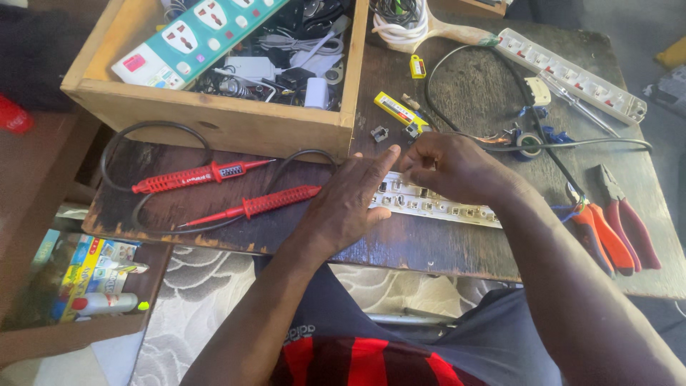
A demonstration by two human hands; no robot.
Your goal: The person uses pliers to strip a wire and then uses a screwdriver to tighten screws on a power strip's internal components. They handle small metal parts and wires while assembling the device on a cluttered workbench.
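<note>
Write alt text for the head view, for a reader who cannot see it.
Both hands work on a long white strip of small metal contacts on a worn wooden table: the left hand lies flat on it, the right hand pinches at it. Two red test probes lie left, pliers right, a wooden box behind.

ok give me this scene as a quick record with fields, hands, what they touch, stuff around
left hand: flat, fingertips on the white strip board
right hand: curled, fingers pinched over the same board
surface: worn dark wooden table
left of hands: two red test probes with black leads
right of hands: orange and red pliers
behind: wooden box of cables, white power strip, tape roll
</note>
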